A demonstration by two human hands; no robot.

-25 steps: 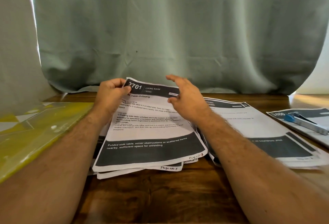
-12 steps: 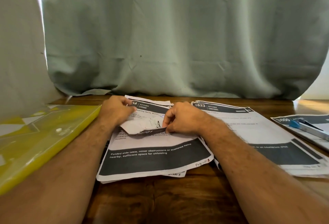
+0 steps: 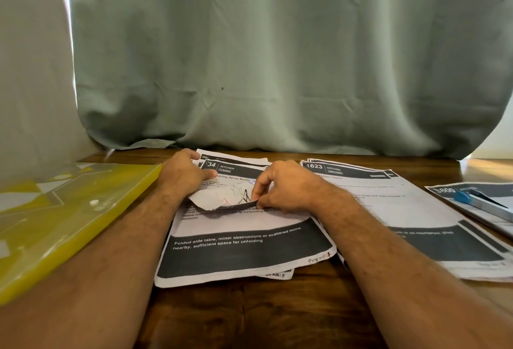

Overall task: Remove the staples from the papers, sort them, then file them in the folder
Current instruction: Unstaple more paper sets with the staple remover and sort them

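Papers (image 3: 244,251) sit in a loose stack at the middle of the worktop (image 3: 249,315), right between your forearms, and the top sheet is folded back toward you at its far end, its scribbled underside showing. Your right hand (image 3: 283,186) is curled over that folded edge, thumb and fingertips pinching the dark strip of the bent-over sheet. Your left hand (image 3: 184,175) is at the far left corner of the same stack, fingers curled round the lifted part of the sheet, thumb stretched flat across the page underneath, the one headed "Kitchen". Down at the near right corner of the top sheet you can read a handwritten page number; a second sheet peeks out below it.

Off to the left, the yellow folder (image 3: 69,221) lies flat, just beside your left forearm, its snap button facing up. To the right, a second pile (image 3: 402,210) marked 1623 lies beside the stack, partly under your right forearm. Farther right, at the frame's edge, a third sheet (image 3: 455,192) carries a blue-and-silver tool (image 3: 483,204). Behind everything hangs a pale green curtain (image 3: 277,57), its hem resting on the worktop's far edge.
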